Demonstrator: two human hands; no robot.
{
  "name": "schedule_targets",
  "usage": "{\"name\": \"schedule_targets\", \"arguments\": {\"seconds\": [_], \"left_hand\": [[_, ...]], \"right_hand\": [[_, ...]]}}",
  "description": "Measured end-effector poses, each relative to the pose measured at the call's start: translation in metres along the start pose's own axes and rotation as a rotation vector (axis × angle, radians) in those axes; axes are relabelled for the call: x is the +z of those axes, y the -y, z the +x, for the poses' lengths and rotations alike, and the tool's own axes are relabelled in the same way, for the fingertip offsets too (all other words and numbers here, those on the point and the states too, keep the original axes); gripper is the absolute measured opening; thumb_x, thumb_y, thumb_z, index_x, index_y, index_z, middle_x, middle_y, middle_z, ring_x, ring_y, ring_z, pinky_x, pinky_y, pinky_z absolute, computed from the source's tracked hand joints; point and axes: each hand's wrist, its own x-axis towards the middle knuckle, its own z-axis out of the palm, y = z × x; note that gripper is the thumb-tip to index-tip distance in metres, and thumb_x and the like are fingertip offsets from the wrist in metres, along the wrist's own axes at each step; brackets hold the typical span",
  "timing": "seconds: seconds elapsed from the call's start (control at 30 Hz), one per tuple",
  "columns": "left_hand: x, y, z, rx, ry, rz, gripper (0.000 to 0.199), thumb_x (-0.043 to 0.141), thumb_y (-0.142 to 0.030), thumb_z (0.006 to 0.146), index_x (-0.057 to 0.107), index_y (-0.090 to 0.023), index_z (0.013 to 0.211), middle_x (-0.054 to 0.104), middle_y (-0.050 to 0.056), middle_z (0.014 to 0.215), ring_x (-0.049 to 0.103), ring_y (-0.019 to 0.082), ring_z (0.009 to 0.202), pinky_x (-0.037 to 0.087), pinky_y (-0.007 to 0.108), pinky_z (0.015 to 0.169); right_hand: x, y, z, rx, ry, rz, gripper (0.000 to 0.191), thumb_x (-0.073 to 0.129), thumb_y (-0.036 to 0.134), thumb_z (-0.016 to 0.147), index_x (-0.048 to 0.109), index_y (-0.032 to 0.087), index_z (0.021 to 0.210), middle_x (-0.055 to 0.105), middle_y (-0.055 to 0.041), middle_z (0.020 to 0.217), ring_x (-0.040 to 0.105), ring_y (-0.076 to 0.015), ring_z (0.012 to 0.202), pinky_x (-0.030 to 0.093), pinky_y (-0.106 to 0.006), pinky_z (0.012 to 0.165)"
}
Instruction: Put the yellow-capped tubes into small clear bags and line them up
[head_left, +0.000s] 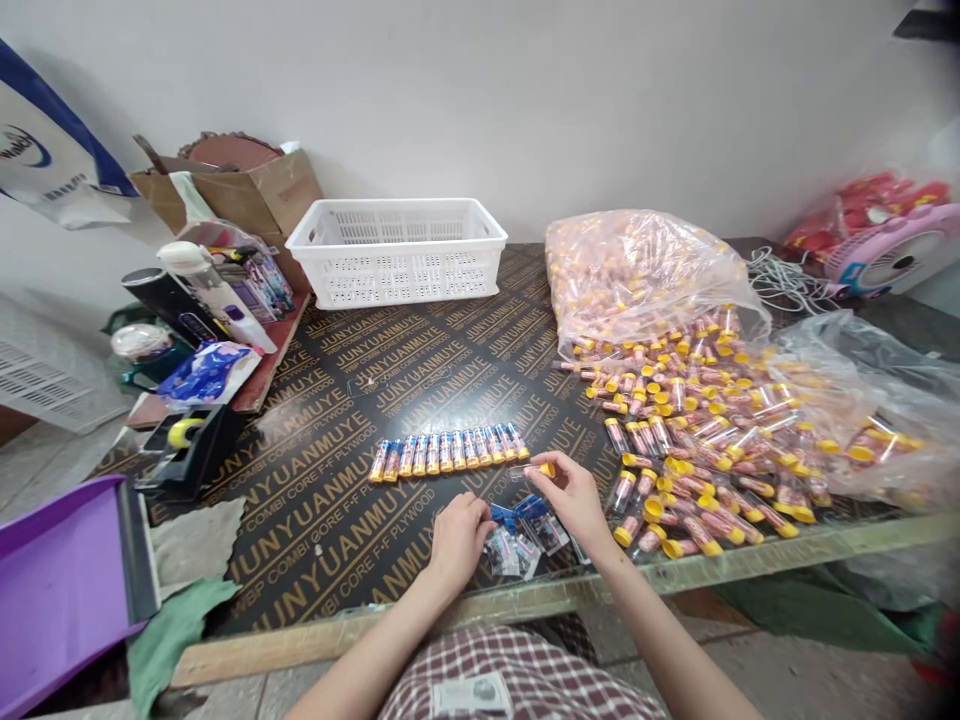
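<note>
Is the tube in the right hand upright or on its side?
On its side: in the right hand, the tube points leftward, its yellow end at right.

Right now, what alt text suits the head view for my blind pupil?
A person's right hand holds a yellow-capped tube near a row of tubes; the left hand is beside small packets. A tube heap lies right, a white basket behind.
</note>
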Motion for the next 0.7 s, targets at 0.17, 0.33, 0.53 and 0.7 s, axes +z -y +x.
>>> {"name": "schedule_targets", "arguments": {"seconds": [0.17,0.33,0.53,0.7], "left_hand": [[0.001,0.001,-0.003,0.024,0.054,0.018,0.012,0.05,-0.023,0.086,0.061,-0.021,0.082,0.064,0.004,0.083,0.057,0.019,0.082,0.036,0.027,0.07],[0.002,0.002,-0.007,-0.007,0.044,-0.001,0.005,0.054,-0.021,0.082,0.059,-0.021,0.08,0.063,0.003,0.077,0.057,0.018,0.075,0.036,0.027,0.067],[-0.007,-0.002,-0.009,-0.042,-0.072,-0.288,0.009,0.058,-0.019,0.075,0.052,-0.02,0.069,0.059,0.001,0.076,0.054,0.016,0.074,0.038,0.025,0.067],[-0.018,0.005,0.004,-0.256,-0.091,-0.829,0.014,0.059,-0.023,0.07,0.045,-0.02,0.068,0.049,-0.007,0.052,0.049,0.01,0.05,0.036,0.022,0.054]], "right_hand": [[0.004,-0.002,-0.003,0.023,-0.001,0.062,0.032,0.063,0.046,0.074,0.064,0.016,0.083,0.06,-0.0017,0.068,0.054,-0.0148,0.06,0.044,-0.025,0.055],[0.007,-0.004,-0.006,0.02,0.017,0.079,0.03,0.063,0.045,0.075,0.064,0.016,0.084,0.062,-0.0022,0.07,0.055,-0.0153,0.061,0.045,-0.026,0.057],[0.008,-0.002,-0.011,0.012,0.01,0.121,0.025,0.063,0.039,0.076,0.065,0.017,0.086,0.066,-0.0052,0.079,0.059,-0.0171,0.068,0.049,-0.029,0.063],[0.01,0.006,-0.017,-0.001,-0.02,0.227,0.025,0.065,0.037,0.075,0.066,0.019,0.091,0.063,-0.0081,0.095,0.062,-0.0182,0.076,0.055,-0.032,0.067]]}}
